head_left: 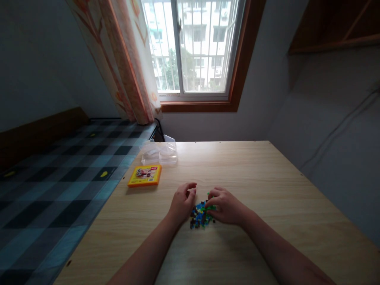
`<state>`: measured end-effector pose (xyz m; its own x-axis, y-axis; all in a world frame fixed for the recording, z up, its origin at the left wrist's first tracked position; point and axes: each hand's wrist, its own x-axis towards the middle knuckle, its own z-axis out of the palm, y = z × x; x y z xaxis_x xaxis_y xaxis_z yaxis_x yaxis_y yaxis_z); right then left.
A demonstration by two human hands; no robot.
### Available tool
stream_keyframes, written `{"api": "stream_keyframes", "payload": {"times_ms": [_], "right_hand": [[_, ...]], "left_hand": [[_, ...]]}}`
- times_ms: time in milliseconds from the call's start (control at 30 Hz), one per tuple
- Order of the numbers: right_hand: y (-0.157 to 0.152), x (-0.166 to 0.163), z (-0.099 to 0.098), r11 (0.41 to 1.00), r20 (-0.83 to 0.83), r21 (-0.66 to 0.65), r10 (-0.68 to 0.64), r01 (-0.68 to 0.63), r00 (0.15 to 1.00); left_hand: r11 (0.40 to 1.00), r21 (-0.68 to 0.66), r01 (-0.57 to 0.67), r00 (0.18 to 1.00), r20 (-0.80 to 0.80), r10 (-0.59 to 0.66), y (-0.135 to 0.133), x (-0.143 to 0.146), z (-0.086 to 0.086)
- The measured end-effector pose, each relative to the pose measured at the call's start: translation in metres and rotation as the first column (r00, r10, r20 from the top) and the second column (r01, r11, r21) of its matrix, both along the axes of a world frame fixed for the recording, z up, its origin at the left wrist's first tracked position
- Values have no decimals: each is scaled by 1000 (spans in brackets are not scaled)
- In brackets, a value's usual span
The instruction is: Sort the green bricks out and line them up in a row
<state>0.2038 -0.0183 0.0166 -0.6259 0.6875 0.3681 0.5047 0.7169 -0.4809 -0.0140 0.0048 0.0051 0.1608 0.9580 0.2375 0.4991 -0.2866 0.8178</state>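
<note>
A pile of tiny building bricks (200, 215), in blue, green, black and brown, lies on the pale wooden table (237, 166) between my hands. My left hand (183, 201) rests along the left edge of the pile, its fingers loosely bent and a gap showing between thumb and forefinger. No brick is visible in it. Over the right side of the pile, my right hand (225, 206) reaches in with bent fingers. Its thumb and forefinger are apart, with green bricks showing between them. Whether a single brick is held there is too small to make out.
A flat orange-yellow box (145, 175) with a printed label lies left of my hands. Behind it stands a clear plastic container (160, 153). A bed with a checked cover (97, 158) adjoins the table's left side. The window (202, 51) and curtain (121, 59) are beyond.
</note>
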Motion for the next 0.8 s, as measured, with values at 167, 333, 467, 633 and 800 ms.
{"api": "stream_keyframes", "payload": {"times_ms": [167,333,467,633,800], "right_hand": [[1,-2,-3,1000,-32,15,-8,8,999],[1,-2,-3,1000,-31,20,-14,14,999],[2,-1,-5,1000,-28,23,-10,11,1000],[2,-2,-6,999,-15,39,-29,29,999],[1,-4,-3,999,7,45,-22,22,1000]], "left_hand": [[1000,13,8,1000,-1,-8,1,-1,-3],[1000,12,10,1000,-16,-10,2,-3,-5],[1000,18,10,1000,-19,-9,1,-3,-4],[1000,16,11,1000,-11,-11,0,-1,-1],[1000,-9,9,1000,-12,-9,0,-1,-1]]}}
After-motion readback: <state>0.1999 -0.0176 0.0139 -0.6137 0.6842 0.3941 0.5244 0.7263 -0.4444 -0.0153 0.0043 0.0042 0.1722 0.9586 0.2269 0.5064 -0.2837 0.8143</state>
